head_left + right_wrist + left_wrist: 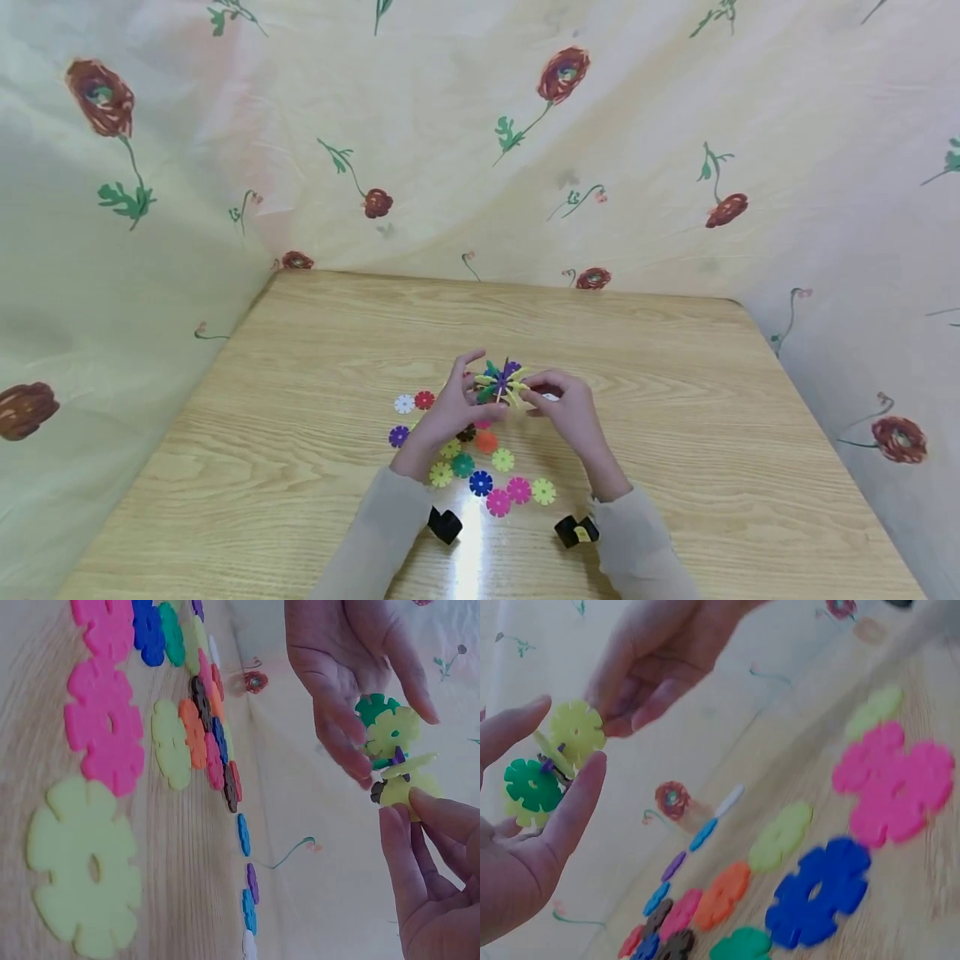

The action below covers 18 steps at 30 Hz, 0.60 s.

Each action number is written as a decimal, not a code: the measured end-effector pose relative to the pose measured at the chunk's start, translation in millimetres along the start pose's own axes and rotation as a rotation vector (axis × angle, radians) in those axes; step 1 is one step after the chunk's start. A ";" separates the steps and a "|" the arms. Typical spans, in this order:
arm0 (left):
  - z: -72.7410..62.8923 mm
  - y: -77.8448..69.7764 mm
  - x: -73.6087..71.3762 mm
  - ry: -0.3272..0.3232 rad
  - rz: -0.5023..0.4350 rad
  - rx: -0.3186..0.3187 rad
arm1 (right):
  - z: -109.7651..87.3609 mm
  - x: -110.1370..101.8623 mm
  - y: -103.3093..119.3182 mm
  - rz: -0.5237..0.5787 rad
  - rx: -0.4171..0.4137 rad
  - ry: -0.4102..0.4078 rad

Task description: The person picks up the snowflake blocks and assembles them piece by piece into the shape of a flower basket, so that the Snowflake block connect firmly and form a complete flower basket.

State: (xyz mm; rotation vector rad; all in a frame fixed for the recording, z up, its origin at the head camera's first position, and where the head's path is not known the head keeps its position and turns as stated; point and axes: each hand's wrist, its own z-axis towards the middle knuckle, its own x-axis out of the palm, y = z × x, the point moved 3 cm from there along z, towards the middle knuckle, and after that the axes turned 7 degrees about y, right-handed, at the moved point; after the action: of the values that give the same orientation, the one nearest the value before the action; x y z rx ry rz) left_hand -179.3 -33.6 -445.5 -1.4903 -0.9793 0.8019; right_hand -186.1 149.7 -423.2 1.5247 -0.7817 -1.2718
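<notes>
A cluster of notched plastic flower discs [501, 381], slotted together and pointing several ways, is held up over the table between both hands. My left hand [450, 408] curves round its left side, thumb below and fingers above. The cluster's green disc [532, 784] lies within that hand's grasp in the left wrist view. From the other side my right hand [566, 408] pinches a yellow disc [409, 791] at the cluster's edge between thumb and fingertips. Purple and dark discs at the cluster's centre are mostly hidden.
Loose discs lie flat on the wooden table [300, 467] below and around the hands. Among them are a blue disc [481, 483], pink discs [498, 502], an orange disc [487, 442] and a white disc [404, 404]. A flowered cloth [450, 167] hangs behind the table.
</notes>
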 end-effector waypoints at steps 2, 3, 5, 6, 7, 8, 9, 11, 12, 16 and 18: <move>-2.9 -2.1 -0.6 0.022 0.070 0.041 | -1.1 0.8 -0.8 0.037 0.017 0.022; -3.8 -3.0 -0.5 0.040 0.090 0.060 | -1.7 1.3 -1.1 0.055 0.023 0.034; -5.0 -4.0 -0.4 0.072 0.099 0.079 | -2.9 2.9 -2.2 0.078 0.030 0.077; -5.2 -3.7 -1.0 0.075 0.105 0.075 | -3.4 3.7 -2.9 0.086 0.030 0.105; -5.5 -3.2 -2.1 0.071 0.114 0.068 | -4.0 4.6 -4.1 0.090 0.036 0.133; -5.9 -2.8 -3.8 0.063 0.127 0.065 | -4.4 5.5 -5.5 0.085 0.045 0.163; -6.3 -2.1 -5.8 0.050 0.125 0.055 | -5.0 6.6 -6.9 0.063 0.054 0.201; -7.6 -0.2 -11.0 0.010 0.117 0.035 | -5.6 9.6 -11.5 -0.031 0.084 0.299; -8.1 0.8 -13.9 -0.013 0.118 0.033 | -6.1 11.6 -13.8 -0.102 0.093 0.352; -10.8 3.0 -21.4 -0.066 0.087 0.027 | -12.1 26.7 -20.0 -0.423 0.126 0.505; -11.2 2.8 -22.7 -0.078 0.098 0.033 | -15.7 34.8 -20.0 -0.538 0.128 0.517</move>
State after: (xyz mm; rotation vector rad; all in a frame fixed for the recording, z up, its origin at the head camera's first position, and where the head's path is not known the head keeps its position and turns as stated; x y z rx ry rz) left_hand -178.5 -58.9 -447.4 -1.4974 -0.9520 0.9486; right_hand -164.3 128.9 -454.1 2.1400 -0.1154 -1.1220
